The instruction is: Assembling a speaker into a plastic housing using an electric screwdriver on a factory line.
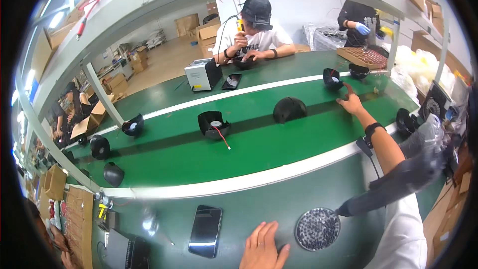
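Already the right hand [351, 102] stretches far right over the green belt [279, 144], fingers spread and seemingly just short of a black fan [332, 77], nothing gripped yet, while the left hand [263, 246] rests flat, fingers apart, beside a phone [205, 230].

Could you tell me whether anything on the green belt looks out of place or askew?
One black fan lies tilted with its red wire trailing loose across the belt. Nothing looks spilled or broken.

Phone [205, 230] left of left hand [262, 246], round dish [317, 228] right; fan housings [214, 124] on conveyor belt [279, 144] behind.
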### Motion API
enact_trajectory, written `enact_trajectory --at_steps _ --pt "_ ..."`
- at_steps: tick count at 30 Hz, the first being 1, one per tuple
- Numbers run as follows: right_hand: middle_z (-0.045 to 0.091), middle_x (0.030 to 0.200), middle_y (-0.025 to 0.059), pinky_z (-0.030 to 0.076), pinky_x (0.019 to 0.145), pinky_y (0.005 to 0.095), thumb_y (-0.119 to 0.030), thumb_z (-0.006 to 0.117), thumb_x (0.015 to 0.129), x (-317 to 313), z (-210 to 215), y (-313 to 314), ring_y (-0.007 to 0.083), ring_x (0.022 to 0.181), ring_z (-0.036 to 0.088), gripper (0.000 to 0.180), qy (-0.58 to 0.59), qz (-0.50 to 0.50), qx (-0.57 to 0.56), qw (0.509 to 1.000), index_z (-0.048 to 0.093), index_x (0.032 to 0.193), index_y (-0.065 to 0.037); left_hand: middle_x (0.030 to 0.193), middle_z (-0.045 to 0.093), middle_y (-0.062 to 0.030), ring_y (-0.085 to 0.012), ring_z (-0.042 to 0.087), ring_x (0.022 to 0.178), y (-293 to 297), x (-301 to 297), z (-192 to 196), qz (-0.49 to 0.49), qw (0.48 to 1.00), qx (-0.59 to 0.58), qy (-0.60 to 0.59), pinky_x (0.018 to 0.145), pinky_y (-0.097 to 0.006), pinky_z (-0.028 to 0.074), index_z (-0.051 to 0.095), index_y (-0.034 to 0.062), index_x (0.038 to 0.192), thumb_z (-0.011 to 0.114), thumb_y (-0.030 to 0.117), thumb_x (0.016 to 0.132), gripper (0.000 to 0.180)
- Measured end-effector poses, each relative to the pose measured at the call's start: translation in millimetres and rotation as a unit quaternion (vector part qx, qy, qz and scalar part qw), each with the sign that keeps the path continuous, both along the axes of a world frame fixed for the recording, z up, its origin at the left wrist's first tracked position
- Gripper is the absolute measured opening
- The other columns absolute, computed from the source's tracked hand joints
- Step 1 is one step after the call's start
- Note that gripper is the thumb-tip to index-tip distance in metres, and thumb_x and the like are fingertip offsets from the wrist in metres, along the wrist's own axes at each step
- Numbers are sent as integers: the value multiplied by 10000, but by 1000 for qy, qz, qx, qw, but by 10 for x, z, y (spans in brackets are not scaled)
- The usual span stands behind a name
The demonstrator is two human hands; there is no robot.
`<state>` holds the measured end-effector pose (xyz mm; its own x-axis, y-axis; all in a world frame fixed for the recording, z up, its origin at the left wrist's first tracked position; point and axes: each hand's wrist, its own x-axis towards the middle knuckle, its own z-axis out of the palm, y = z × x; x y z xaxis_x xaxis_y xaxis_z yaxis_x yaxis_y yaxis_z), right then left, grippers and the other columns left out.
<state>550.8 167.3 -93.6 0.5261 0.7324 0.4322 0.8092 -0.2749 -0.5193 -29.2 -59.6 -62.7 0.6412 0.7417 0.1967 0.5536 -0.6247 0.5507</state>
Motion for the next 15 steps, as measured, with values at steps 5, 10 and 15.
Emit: enact_trajectory --at_steps 5,10,15 --pt "610 1250 201 496 930 437 -243 767 805 494 -318 545 371 1114 618 676 -109 18 65 992 438 1389 -162 1397 430 -244 -422 377 1334 78 41 -13 -21 1000 -17 10 1119 -503 310 381 -72 1393 630 232 908 624" --pt "701 1003 150 523 840 421 -143 782 780 253 -337 511 326 949 682 332 -48 19 107 993 644 1078 -90 1411 429 -220 -408 377 1339 75 58 -17 -18 999 -13 24 1116 -495 314 388 -55 1401 643 232 899 632" --pt "702 860 144 544 731 407 -72 822 702 -276 -74 142 316 781 697 272 -22 20 160 987 667 922 -39 1420 423 -217 -408 368 1346 9 68 -9 -5 1000 3 16 1116 -495 307 393 -46 1402 643 229 900 624"
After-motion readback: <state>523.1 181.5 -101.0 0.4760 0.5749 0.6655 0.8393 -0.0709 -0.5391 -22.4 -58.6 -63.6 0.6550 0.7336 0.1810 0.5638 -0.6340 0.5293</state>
